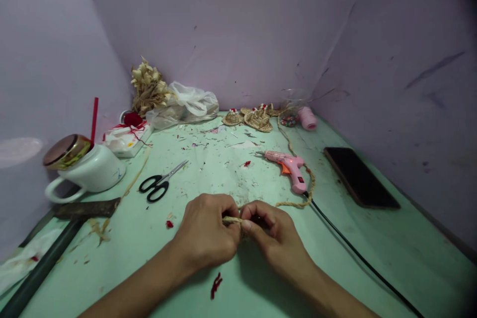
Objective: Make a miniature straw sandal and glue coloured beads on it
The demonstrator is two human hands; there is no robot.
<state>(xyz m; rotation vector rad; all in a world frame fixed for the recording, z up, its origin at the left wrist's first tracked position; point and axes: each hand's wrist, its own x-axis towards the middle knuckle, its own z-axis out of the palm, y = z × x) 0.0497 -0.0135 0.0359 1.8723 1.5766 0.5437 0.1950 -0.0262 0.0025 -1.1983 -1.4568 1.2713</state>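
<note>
My left hand (pixel 206 231) and my right hand (pixel 270 231) meet at the near middle of the pale green table (pixel 391 253). Both are closed in a pinch on a braided straw rope (pixel 298 202), fingertips touching each other over its near end. The rope runs from my fingers to the right, curls behind the pink glue gun (pixel 289 166) and leads back to the far edge. What lies under my fingers is hidden.
Black scissors (pixel 160 185) lie left of centre, a white mug with a gold lid (pixel 84 166) and a hammer (pixel 55 243) at the left. A dark phone (pixel 359 176) lies at the right. Small woven straw hats (pixel 253 118), a pink thread spool (pixel 307 118), dried straw and a plastic bag line the back. The glue gun's black cord (pixel 357 256) crosses the near right.
</note>
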